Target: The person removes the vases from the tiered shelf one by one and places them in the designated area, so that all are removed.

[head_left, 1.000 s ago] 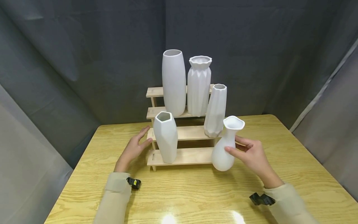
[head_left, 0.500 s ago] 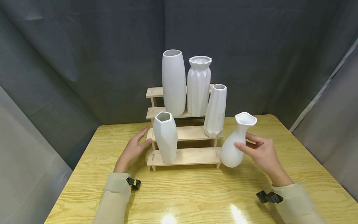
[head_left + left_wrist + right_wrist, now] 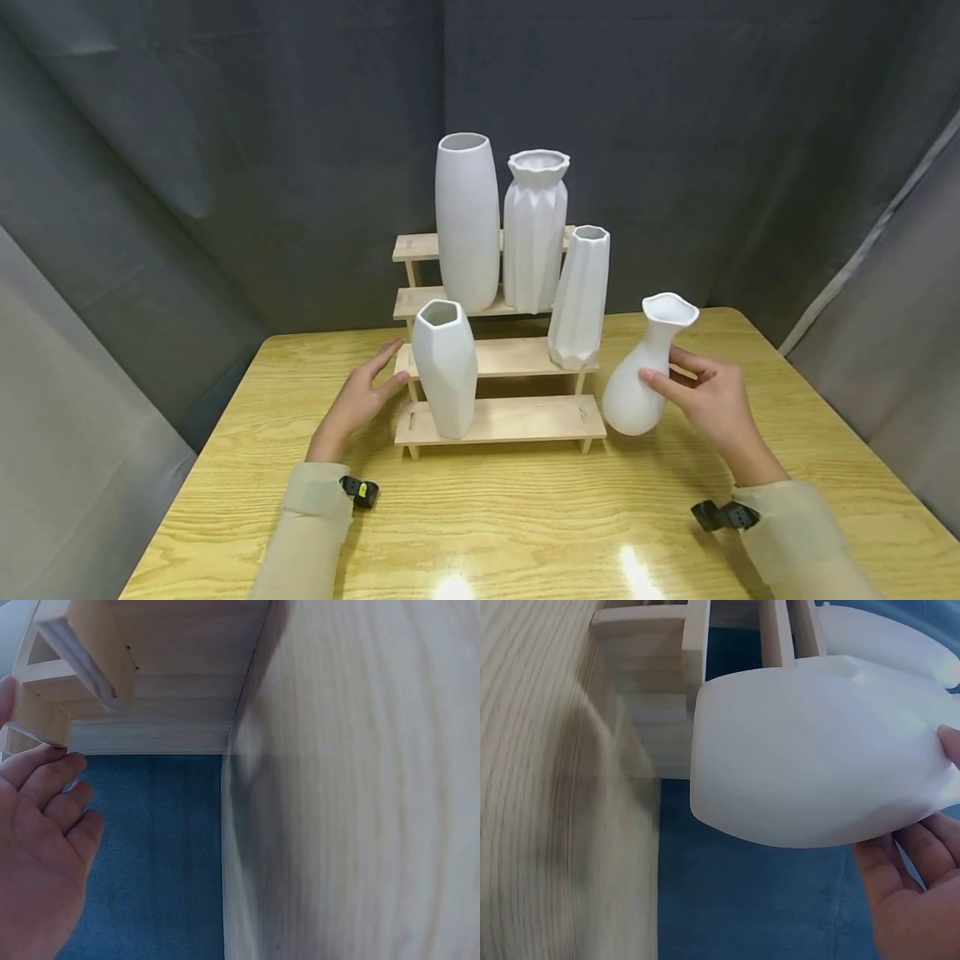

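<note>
My right hand (image 3: 708, 396) grips a white vase (image 3: 637, 387) with a flared wavy rim, thumb in front and fingers behind its narrow neck. The vase tilts to the right, just off the right end of the wooden tiered stand (image 3: 532, 418). In the right wrist view, the vase's rounded body (image 3: 810, 757) hangs above the table. My left hand (image 3: 360, 400) is at the stand's left side, fingers extended; in the left wrist view its fingertips (image 3: 71, 761) touch the wooden frame (image 3: 45, 712). Beside that hand, a faceted white vase (image 3: 447, 375) stands on the lowest step.
Two tall white vases, one smooth (image 3: 468, 225) and one pleated (image 3: 535, 237), stand on a higher step. A slim fluted vase (image 3: 579, 308) stands at the right end of the step below. The wooden table (image 3: 480, 517) backs onto dark grey curtains (image 3: 300, 167).
My right hand has carried the wavy-rimmed vase rightward and slightly back, from in front of the lowest step's right end to beyond it. The left hand has not moved.
</note>
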Motion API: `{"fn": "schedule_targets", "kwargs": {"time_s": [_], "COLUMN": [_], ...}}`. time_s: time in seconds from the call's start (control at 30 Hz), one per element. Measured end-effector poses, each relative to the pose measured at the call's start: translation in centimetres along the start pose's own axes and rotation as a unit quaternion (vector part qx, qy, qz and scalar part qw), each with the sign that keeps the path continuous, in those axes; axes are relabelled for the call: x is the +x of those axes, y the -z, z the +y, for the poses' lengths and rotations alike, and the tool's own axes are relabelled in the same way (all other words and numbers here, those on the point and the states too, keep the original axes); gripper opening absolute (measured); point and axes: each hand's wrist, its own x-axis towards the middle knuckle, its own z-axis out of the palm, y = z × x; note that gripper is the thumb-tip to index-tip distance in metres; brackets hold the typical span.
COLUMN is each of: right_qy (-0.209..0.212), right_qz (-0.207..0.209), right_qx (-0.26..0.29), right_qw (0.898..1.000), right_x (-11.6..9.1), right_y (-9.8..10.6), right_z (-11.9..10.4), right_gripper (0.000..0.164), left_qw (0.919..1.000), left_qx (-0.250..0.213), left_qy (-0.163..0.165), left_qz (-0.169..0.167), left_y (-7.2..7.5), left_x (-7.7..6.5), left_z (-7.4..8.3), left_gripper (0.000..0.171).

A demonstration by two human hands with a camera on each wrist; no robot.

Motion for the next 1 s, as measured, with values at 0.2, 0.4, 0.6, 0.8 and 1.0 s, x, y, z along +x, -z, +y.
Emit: {"fn": "schedule_targets", "kwargs": {"time_s": [0.2, 0.4, 0.6, 0.8, 1.0], "right_qy": [-0.013, -0.021, -0.035, -0.033, -0.041], "right_qz": [0.010, 0.012, 0.014, 0.027, 0.024], "right_qx": [-0.022, -0.024, -0.021, -0.005, -0.018], "right_qw": [1.000, 0.999, 0.999, 0.999, 0.999], "right_x": [0.9, 2.0, 3.4, 4.5, 5.1], "right_y": [-0.4, -0.9, -1.4, -1.9, -2.2], "right_z": [0.8, 1.6, 2.3, 3.1, 3.5], "right_gripper": [0.056, 0.059, 0.063, 0.061, 0.064], "left_qw": [1.0000, 1.0000, 1.0000, 0.9999, 0.9999], "left_qx": [-0.001, -0.003, -0.003, 0.000, -0.006], "left_qy": [-0.003, 0.005, 0.006, 0.010, 0.015], "left_qz": [0.002, 0.002, 0.004, 0.002, 0.002], "left_y": [0.0, 0.1, 0.1, 0.0, 0.1], "left_x": [0.0, -0.1, 0.0, 0.0, 0.1], "left_z": [-0.1, 0.0, 0.1, -0.2, -0.2], "left_gripper": [0.067, 0.067, 0.067, 0.067, 0.069]}}
